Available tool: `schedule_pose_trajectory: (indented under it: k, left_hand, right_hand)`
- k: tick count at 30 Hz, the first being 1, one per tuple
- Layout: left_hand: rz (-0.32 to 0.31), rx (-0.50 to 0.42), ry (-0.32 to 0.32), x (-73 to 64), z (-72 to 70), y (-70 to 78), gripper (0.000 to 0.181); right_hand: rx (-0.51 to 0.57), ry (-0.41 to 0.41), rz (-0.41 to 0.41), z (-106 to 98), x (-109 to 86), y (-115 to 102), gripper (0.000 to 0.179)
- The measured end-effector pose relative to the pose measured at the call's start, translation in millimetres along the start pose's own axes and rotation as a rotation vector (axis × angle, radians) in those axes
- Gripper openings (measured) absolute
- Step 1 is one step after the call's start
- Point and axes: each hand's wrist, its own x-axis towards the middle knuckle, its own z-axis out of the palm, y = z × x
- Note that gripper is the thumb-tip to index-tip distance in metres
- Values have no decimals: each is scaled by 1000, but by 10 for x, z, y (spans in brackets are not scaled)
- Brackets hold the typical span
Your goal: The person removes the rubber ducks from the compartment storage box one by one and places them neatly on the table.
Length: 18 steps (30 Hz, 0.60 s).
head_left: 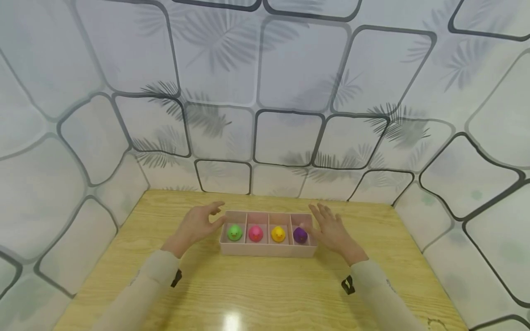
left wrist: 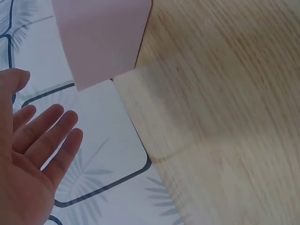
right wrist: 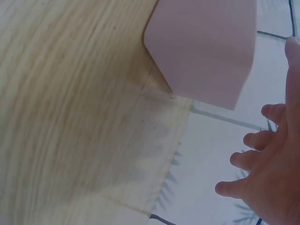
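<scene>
A pale pink box (head_left: 268, 250) with several compartments in a row sits on the table. From left to right its compartments hold a green toy duck (head_left: 234, 232), a pink one (head_left: 255, 233), a yellow duck (head_left: 278, 234) and a purple duck (head_left: 300, 235). At the box's left end is my left hand (head_left: 199, 224), fingers relaxed and spread, holding nothing. My right hand (head_left: 331, 230) is at the opposite end, its thumb overlapping the purple duck's compartment in the head view. In the right wrist view, that hand's fingers (right wrist: 248, 160) are extended beside the box.
The box stands on a light wooden table (head_left: 265, 294). White panels with a dark outline and leaf pattern (head_left: 290, 138) rise behind the table and along both sides. Each wrist wears a dark strap piece, such as the right one (head_left: 348, 285).
</scene>
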Motion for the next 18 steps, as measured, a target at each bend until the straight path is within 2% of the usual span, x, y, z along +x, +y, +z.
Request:
schedule_pose_trajectory:
  k: [4,8,12,18]
  left_hand:
    - [-10,-38,28,-8,82,7,42]
    - [-71,-110,-32,-23,167,23,42]
    - [-105,-150,-89,-48,204,48,44]
    - [-59,-153,-103,-58,231,50,45]
  right_hand:
    - [27,-21,7,58,-15,0,81]
    - [22,-51,18,133,-24,33,83]
    - [-3,-75,27,176,-36,50,85]
    - [-18,-86,31,199,-47,46,86]
